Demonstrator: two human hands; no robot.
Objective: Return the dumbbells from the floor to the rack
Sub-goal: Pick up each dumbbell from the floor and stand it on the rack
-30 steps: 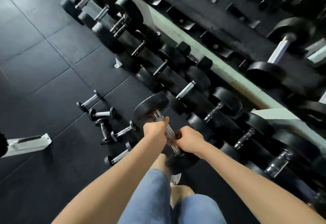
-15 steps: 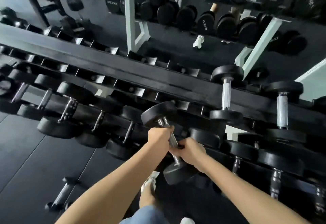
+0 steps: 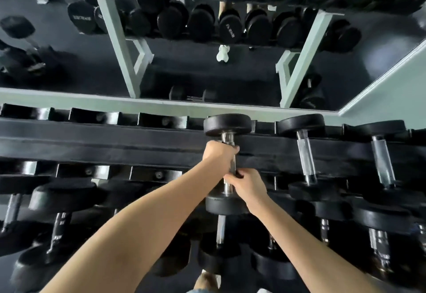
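Dumbbell (image 3: 227, 125) was low over floor a second ago, tilted before rack (image 3: 115, 145) half a second ago. Now lies across top tier, handle near-far, one head at each rail, just left of two racked dumbbells (image 3: 304, 154). Left hand (image 3: 219, 154) has fingers wrapped round far part of handle; right hand (image 3: 247, 185) is clamped on near part. Seated or still carried: cannot tell. Judgement: placement almost done; next, settle and let go.

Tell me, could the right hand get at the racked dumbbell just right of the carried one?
Likely not yet: the right hand grips the carried dumbbell. The racked dumbbell lies close, nothing between them.
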